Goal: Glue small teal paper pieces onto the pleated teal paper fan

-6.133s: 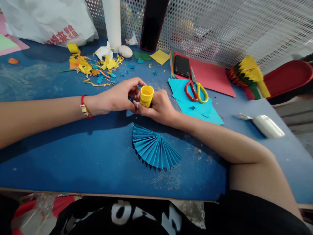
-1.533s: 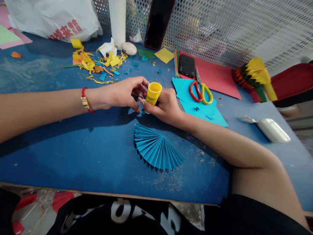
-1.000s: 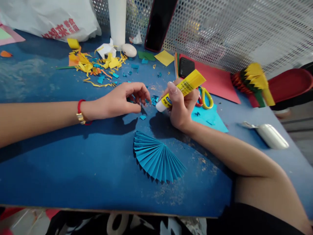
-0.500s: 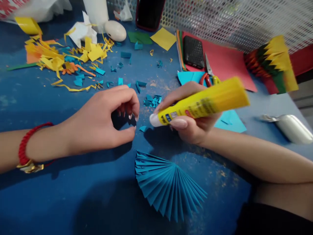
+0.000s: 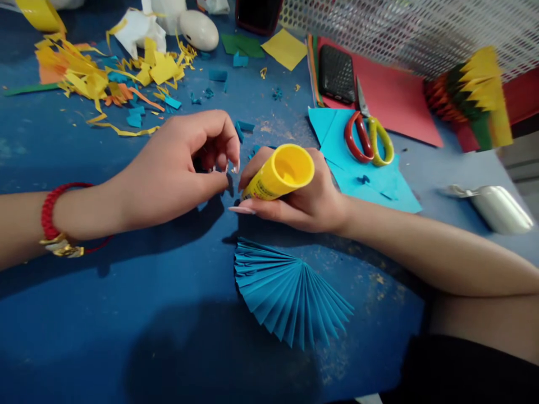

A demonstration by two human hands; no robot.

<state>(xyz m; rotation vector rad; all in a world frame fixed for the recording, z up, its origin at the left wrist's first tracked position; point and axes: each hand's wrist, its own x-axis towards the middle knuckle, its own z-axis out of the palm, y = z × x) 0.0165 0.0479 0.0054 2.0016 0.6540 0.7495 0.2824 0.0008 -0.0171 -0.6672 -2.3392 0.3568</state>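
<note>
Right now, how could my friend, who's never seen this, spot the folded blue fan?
Start at the blue table and find the right hand gripping a yellow tube. The fan lies just below that hand in the picture. Unlike the flat, lighter blue sheets under the scissors, it's pleated all over, with a zigzag outer edge.

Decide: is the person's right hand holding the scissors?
No, the scissors' handles lie on blue paper and the right hand grips a yellow tube.
</note>
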